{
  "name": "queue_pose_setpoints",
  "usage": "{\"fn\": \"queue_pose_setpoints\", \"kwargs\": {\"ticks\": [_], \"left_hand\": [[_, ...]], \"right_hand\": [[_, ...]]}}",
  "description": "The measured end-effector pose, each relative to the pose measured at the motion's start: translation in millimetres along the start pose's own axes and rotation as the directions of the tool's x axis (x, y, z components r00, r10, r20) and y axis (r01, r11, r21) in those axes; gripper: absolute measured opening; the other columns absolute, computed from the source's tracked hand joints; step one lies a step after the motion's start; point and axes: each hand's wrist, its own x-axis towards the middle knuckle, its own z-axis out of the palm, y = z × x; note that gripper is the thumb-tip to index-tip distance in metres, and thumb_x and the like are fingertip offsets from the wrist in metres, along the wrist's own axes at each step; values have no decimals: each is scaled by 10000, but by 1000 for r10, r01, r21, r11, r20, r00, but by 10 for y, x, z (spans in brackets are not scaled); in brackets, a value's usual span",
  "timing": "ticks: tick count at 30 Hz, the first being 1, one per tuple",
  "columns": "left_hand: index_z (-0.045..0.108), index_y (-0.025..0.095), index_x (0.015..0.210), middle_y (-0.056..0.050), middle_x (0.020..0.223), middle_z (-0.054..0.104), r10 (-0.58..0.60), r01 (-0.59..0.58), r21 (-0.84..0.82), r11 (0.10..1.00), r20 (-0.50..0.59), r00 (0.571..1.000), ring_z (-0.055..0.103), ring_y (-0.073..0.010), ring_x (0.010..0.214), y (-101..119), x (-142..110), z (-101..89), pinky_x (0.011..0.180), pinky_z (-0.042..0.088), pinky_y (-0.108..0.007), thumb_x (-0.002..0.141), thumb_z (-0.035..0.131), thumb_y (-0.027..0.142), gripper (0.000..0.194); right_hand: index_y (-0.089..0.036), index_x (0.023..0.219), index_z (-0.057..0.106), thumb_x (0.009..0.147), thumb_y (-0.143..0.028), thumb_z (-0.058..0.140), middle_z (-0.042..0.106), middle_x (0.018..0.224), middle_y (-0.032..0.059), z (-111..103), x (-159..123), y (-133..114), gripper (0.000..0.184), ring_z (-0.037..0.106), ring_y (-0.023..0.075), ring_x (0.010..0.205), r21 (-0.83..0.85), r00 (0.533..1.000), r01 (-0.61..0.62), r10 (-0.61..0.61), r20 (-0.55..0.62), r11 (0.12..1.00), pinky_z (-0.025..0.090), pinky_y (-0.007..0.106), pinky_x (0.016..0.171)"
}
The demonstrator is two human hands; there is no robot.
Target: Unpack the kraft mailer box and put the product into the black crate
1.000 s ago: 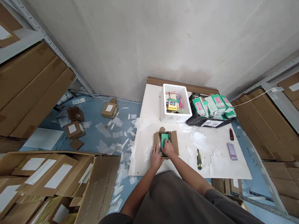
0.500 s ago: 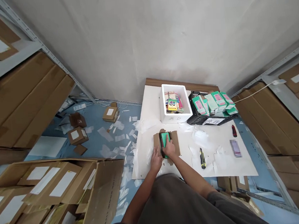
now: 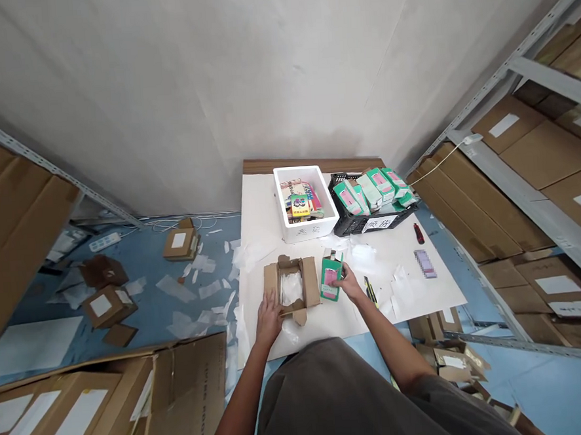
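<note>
An opened cardboard box (image 3: 310,283) lies on the white table with its flaps spread and crumpled white packing inside. My left hand (image 3: 269,318) grips this box at its near left flap and corner. My right hand (image 3: 350,284) pinches the right side of a green carton with a pink panel (image 3: 330,279), just right of the cardboard box. The carton's top flap stands up. To the right of my right hand is a yellow-and-black utility knife (image 3: 370,291), partly hidden by my forearm.
Behind stand a white foam box (image 3: 307,231) of small packs and a black crate (image 3: 345,227) of green cartons. A red tool (image 3: 419,234) lies at the table's right. Paper scraps (image 3: 209,289) litter the floor at left; shelves of cartons flank both sides.
My right hand has lifted the green carton out of the cardboard box and moved it to the right. My left hand stays at the cardboard box. The view has shifted right.
</note>
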Motion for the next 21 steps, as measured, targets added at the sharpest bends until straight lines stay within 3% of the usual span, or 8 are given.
{"fn": "queue_pose_setpoints", "kwargs": {"ticks": [7, 10, 12, 14, 16, 18, 21], "left_hand": [[688, 292, 1261, -56, 1690, 347, -164, 160, 80, 984, 46, 985, 126, -372, 1608, 141, -238, -139, 1246, 158, -707, 787, 594, 82, 527], [641, 243, 1344, -97, 1638, 435, -244, 248, 49, 968, -77, 967, 194, -360, 1595, 327, -359, -152, 1269, 217, -618, 808, 556, 91, 563], [627, 222, 1352, -122, 1524, 553, -272, 274, -12, 962, -186, 944, 342, -337, 1535, 621, -324, -126, 1258, 293, -539, 872, 533, 144, 495], [629, 220, 1336, -133, 1383, 638, -254, 239, -94, 966, -221, 941, 500, -315, 1409, 1057, -136, -50, 1212, 374, -477, 936, 510, 214, 417], [618, 246, 1350, -112, 1347, 652, -114, 93, -173, 981, -117, 987, 577, -285, 1310, 1560, 197, 74, 1152, 438, -418, 972, 502, 268, 396], [554, 257, 1433, -101, 1411, 609, -28, 20, -237, 971, -29, 999, 597, -272, 1279, 2016, 598, 220, 1112, 469, -397, 981, 520, 321, 459], [538, 221, 1456, -127, 1430, 589, -50, 79, -262, 962, 119, 992, 609, -300, 1259, 2418, 1094, 408, 1071, 496, -406, 916, 632, 364, 567]], "right_hand": [[-224, 1410, 484, 644, -295, 712, 699, 1232, 87, -318, 86, 823, 803, 668, 290, 1068, -149, 995, 5, 10, 99, 989, 535, 440, 937], [-235, 1372, 503, 634, -258, 728, 715, 1184, 68, -419, 41, 1108, 771, 675, 300, 1059, -204, 989, 7, 24, 148, 979, 522, 448, 951], [-243, 1365, 509, 643, -223, 716, 715, 1178, 56, -489, -5, 1227, 752, 676, 299, 1065, -226, 985, 4, 35, 168, 974, 519, 435, 946], [-249, 1380, 506, 656, -202, 709, 709, 1206, 55, -558, -50, 1297, 753, 669, 299, 1095, -248, 985, -6, 49, 166, 969, 511, 426, 958], [-250, 1407, 495, 675, -199, 716, 692, 1264, 69, -615, -86, 1331, 766, 654, 302, 1148, -276, 987, -14, 58, 149, 961, 497, 425, 987], [-253, 1435, 478, 697, -211, 726, 663, 1330, 80, -653, -103, 1339, 780, 631, 302, 1204, -304, 988, -1, 48, 147, 953, 484, 426, 1014], [-252, 1457, 464, 718, -227, 738, 622, 1388, 88, -676, -85, 1318, 788, 616, 296, 1234, -352, 986, 12, 48, 161, 936, 486, 417, 1019]]}}
